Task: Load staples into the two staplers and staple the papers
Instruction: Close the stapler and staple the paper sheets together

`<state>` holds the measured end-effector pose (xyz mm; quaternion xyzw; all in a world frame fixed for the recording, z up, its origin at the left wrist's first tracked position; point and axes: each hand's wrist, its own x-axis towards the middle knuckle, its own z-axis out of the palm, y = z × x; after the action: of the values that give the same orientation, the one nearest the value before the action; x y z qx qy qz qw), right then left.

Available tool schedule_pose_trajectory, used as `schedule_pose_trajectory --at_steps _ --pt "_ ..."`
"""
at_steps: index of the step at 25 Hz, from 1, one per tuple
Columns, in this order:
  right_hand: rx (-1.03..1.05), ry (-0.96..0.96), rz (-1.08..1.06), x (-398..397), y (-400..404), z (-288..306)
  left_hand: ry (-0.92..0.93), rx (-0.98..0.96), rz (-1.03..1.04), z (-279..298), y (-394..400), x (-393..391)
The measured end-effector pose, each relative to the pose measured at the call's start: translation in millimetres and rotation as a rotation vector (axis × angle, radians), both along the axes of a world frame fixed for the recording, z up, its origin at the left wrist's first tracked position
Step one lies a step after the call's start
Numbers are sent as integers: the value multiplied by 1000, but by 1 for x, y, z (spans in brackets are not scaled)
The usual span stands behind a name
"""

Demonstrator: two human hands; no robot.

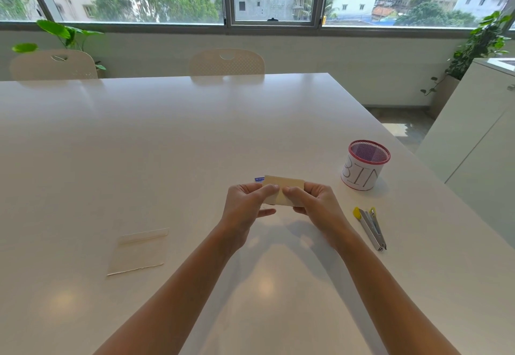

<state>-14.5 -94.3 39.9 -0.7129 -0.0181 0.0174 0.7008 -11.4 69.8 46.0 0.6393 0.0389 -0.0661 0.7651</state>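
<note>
Both my hands hold a small beige paper (287, 186) up above the middle of the white table (167, 131). My left hand (248, 202) pinches its left part between thumb and fingers. My right hand (312, 201) pinches the right part. A small blue-and-white box (259, 179) peeks out behind the paper's left corner. A yellow and silver stapler (370, 227) lies to the right of my right hand, swung open, and I see only this one stapler. A pale folded sheet of paper (139, 251) lies flat on the table to the left of my left forearm.
A red mesh cup (365, 169) wrapped in paper labelled "BIN" stands at the right, behind the stapler. Two cream chairs (227, 63) stand at the far edge. A white cabinet (479, 145) stands right of the table, with plants (482, 42) by the window.
</note>
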Motion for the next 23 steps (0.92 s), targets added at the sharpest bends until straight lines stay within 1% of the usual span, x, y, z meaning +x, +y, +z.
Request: schedule_pose_trajectory --at_steps 10,17,20,23 --pt "1 13 -6 1 1 -2 9 -23 -15 0 0 0" --pt "114 55 4 2 0 -3 92 -128 -29 1 0 2" --pt "91 35 6 3 -1 -3 90 -114 -23 0 0 2" --pt "51 8 14 3 -1 -4 51 -53 -6 0 -1 2"
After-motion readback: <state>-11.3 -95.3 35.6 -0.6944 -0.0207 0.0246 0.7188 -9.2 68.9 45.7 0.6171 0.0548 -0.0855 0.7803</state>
